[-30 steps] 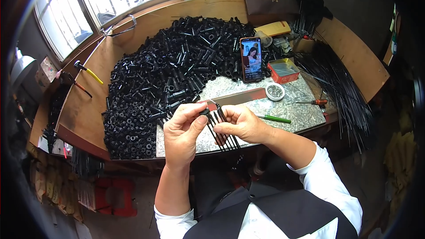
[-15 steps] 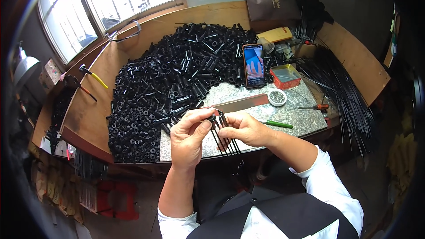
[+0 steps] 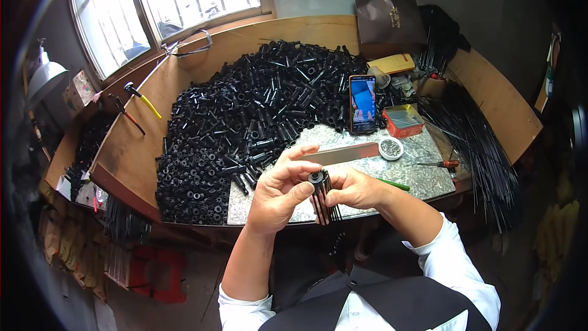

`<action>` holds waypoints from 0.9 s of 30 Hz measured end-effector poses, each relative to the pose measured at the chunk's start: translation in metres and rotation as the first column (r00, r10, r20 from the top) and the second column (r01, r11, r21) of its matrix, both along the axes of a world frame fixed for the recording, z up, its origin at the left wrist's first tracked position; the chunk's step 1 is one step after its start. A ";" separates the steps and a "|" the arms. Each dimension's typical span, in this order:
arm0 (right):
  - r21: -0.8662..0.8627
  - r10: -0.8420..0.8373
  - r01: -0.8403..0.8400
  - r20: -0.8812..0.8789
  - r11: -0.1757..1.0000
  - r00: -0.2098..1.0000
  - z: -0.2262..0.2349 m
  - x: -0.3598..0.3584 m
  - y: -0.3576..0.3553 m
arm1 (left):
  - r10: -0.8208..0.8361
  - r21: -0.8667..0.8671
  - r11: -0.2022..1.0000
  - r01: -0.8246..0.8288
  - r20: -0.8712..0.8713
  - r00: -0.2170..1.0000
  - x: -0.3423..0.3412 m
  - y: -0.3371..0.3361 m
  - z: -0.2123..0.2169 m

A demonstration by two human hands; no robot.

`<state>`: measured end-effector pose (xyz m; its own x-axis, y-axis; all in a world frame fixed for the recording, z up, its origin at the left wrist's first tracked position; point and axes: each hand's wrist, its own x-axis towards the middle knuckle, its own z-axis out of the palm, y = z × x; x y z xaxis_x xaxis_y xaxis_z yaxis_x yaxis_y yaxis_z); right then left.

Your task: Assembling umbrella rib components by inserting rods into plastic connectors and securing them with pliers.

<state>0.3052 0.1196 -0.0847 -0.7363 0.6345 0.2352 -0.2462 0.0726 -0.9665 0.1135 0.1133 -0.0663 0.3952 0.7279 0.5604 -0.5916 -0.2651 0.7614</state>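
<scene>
Over the near edge of the worktop, my two hands hold a small bundle of thin black umbrella ribs topped by a round black plastic hub with a hole in its middle. My left hand pinches the hub's side with the thumb, its other fingers raised and curved behind. From the right, my right hand grips the ribs just below the hub, thumb in front. The ribs hang close together, pointing down toward me. How they join the hub is too small to tell.
Behind my hands rises a heap of black plastic tubes, with toothed rings at its left. A phone, a red box, a dish of metal bits, a metal bar, a screwdriver and long ribs lie rightward.
The ribs were spread apart beside the hub and now hang in a tight bundle under it. My hands have shifted slightly right and down. The whole view has tilted a little.
</scene>
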 end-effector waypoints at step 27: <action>0.479 -0.524 0.412 0.123 0.775 0.843 0.021 0.002 -0.028 | 0.384 0.055 0.917 -0.395 -0.388 0.838 0.014 -0.019 0.028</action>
